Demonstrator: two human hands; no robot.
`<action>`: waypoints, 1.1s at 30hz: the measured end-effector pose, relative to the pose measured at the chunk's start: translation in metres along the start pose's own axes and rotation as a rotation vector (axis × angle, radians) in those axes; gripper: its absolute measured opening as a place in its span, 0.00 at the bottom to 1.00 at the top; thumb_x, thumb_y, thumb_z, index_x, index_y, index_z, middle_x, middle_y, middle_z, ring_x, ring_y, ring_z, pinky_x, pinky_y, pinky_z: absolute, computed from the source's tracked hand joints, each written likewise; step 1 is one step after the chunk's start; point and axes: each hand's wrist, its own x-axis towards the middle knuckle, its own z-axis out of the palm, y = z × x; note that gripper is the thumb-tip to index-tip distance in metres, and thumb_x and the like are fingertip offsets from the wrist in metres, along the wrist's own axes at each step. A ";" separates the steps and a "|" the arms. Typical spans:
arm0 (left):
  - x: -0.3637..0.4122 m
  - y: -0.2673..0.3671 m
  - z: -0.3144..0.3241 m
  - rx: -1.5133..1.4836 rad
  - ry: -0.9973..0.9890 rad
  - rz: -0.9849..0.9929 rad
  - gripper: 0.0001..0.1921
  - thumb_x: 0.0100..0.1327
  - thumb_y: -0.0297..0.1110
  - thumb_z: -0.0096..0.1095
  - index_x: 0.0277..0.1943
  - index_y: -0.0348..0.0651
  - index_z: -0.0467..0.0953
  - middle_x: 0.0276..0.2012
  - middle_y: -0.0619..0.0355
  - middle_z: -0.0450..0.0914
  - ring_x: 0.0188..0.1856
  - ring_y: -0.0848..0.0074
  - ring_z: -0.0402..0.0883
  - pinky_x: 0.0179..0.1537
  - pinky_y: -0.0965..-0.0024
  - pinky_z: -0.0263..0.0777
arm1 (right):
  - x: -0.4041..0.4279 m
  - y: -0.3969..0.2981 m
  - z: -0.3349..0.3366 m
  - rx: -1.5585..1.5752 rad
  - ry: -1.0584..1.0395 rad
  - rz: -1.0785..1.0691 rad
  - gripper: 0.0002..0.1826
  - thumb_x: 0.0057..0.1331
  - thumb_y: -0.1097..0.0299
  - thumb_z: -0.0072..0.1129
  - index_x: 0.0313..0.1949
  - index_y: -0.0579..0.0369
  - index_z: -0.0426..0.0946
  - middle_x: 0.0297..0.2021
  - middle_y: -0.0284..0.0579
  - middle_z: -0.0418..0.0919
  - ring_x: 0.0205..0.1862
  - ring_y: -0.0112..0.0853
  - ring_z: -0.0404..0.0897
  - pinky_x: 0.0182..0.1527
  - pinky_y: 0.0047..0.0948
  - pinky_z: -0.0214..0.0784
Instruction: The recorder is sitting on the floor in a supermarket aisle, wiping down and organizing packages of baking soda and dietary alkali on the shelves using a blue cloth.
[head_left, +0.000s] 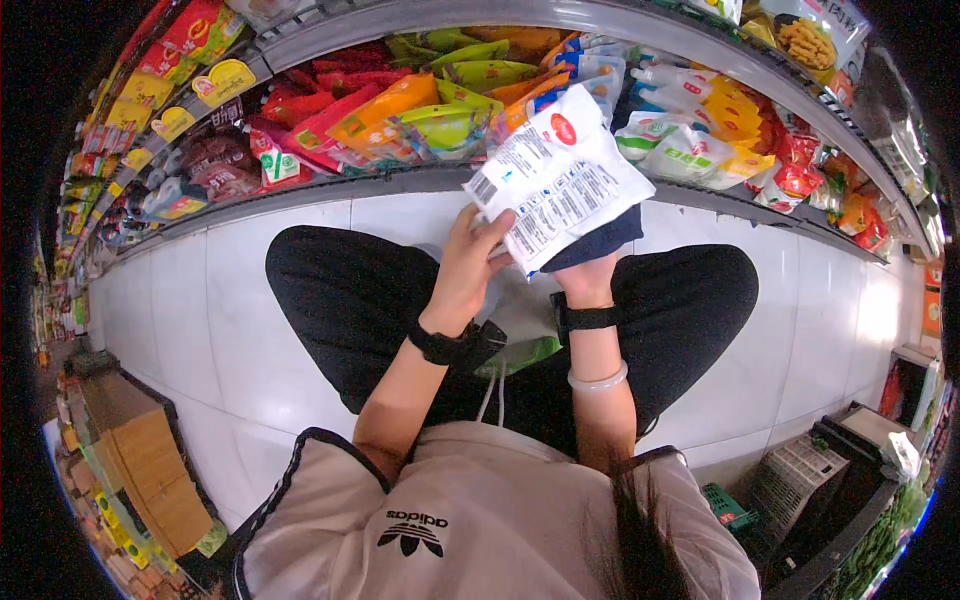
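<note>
A white printed plastic packet (559, 176) is held up in front of the low shelf, its face covered with small print, a barcode and a red oval. My left hand (476, 251) grips its lower left edge, thumb on the face. Beneath its lower right side is my right hand (589, 274), with a dark blue cloth (596, 241) between palm and packet; the fingers are mostly hidden. A pale bag with a green edge (529, 349) lies between my legs, below the wrists.
The bottom shelf (420, 180) holds red, orange, green and white packets. Cardboard boxes (146, 465) stand at lower left. Plastic crates (799, 472) are at lower right. White floor tiles (247, 330) surround my folded legs.
</note>
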 end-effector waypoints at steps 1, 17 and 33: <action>-0.002 0.002 0.003 0.004 0.035 0.052 0.17 0.60 0.34 0.54 0.50 0.40 0.63 0.42 0.59 0.74 0.42 0.78 0.74 0.40 0.74 0.69 | 0.000 0.000 0.000 -0.049 0.062 -0.014 0.30 0.63 0.46 0.31 0.60 0.50 0.53 0.59 0.43 0.56 0.60 0.40 0.56 0.61 0.43 0.45; -0.010 0.007 0.019 0.232 0.091 0.441 0.25 0.49 0.22 0.63 0.47 0.35 0.58 0.45 0.50 0.69 0.46 0.73 0.72 0.43 0.75 0.69 | 0.003 0.007 0.002 -0.400 0.226 -0.018 0.20 0.62 0.61 0.48 0.51 0.57 0.62 0.47 0.39 0.70 0.46 0.29 0.71 0.48 0.27 0.64; -0.007 0.011 0.023 0.208 0.160 0.588 0.27 0.50 0.20 0.62 0.50 0.35 0.56 0.46 0.51 0.68 0.47 0.73 0.70 0.47 0.75 0.66 | -0.008 0.008 0.001 -0.381 0.134 0.145 0.26 0.59 0.64 0.54 0.54 0.58 0.58 0.48 0.40 0.68 0.48 0.30 0.69 0.51 0.29 0.62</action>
